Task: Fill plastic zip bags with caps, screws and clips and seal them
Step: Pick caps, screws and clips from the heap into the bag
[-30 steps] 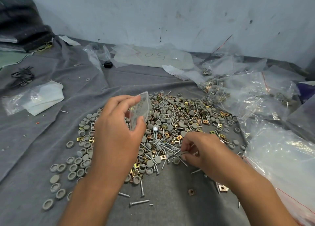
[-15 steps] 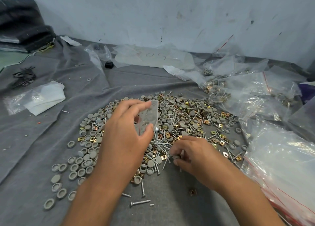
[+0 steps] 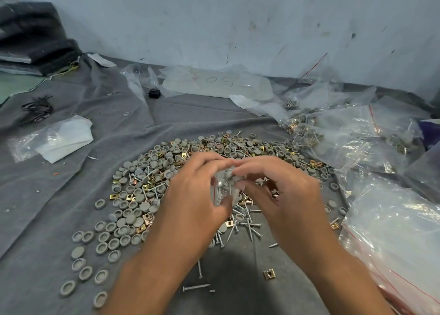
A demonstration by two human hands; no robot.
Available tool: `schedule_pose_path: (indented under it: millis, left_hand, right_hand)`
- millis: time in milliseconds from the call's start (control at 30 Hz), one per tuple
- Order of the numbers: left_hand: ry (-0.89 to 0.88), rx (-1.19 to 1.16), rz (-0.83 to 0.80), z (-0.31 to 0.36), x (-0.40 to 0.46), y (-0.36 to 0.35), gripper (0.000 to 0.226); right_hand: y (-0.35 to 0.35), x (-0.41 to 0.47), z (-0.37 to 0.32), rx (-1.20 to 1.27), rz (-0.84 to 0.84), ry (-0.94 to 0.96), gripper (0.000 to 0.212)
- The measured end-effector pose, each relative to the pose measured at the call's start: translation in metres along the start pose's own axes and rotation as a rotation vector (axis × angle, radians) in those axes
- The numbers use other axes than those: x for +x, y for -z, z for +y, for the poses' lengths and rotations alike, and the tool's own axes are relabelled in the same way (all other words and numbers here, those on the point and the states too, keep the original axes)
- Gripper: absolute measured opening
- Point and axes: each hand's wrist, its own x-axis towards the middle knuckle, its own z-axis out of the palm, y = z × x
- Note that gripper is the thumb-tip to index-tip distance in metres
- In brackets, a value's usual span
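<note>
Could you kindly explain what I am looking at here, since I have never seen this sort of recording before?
There is no machine here: a person wears a camera on the head, so the one view looks forward and down at their own two bare hands. The left hand holds a small clear zip bag with a screw showing inside it, and the right hand meets it at the top with its fingers curled, seemingly putting parts in. Under the hands, on a grey cloth, lies a heap of loose parts: grey round caps, silvery screws and brass-coloured clips. At the right lie clear bags, some holding such parts. At the left lies a folded white sheet.
</note>
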Motion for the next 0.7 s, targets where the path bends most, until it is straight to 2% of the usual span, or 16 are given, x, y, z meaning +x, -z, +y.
schedule_pose_path:
  millis: [200, 367, 533, 700]
  left_hand:
    - [-0.012, -0.008, 0.002, 0.0018, -0.0002, -0.0002, 0.057]
    - [-0.014, -0.007, -0.008, 0.0023, -0.0010, -0.0004, 0.055]
    - [-0.015, -0.024, -0.007, 0.0008, -0.0009, -0.0004, 0.055]
    - [-0.017, -0.036, 0.009, -0.0003, -0.0010, -0.0012, 0.054]
  right_hand:
    - [-0.0009, -0.0003, 0.0024, -0.128, 0.107, 0.000, 0.017]
    - [-0.0027, -0.0010, 0.0004, -0.185, 0.085, 0.032, 0.029]
    - [-0.0033, -0.0027, 0.0020, -0.133, 0.163, 0.027, 0.017]
    - [-0.0039, -0.0016, 0.0033, -0.145, 0.075, 0.031, 0.014]
